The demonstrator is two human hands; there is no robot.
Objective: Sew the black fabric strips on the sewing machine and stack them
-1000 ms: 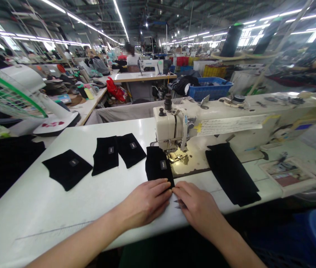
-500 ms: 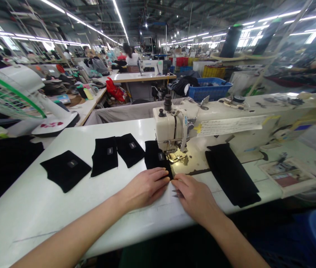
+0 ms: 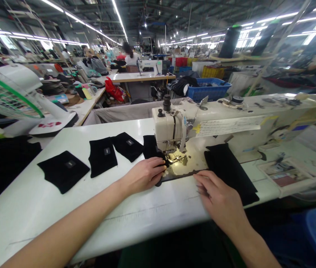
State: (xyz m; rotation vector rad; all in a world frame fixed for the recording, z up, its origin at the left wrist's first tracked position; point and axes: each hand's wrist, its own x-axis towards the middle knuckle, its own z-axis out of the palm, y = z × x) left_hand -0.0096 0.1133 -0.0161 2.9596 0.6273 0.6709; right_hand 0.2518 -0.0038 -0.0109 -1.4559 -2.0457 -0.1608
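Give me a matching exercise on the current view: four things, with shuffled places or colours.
1. Left hand
2. Right hand
3. Fan
4. Plastic bag

A. White and green
B. Beside the folded black stack
C. Red
D. On the black piece at the sewing machine

Pairs: 1-D, 2-B, 3-A, 4-C

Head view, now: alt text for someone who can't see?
Left hand rests on black cloth beside the presser foot of a sewing machine; right hand is near overlapping black panels. Three labelled panels lie farther left on the white table.
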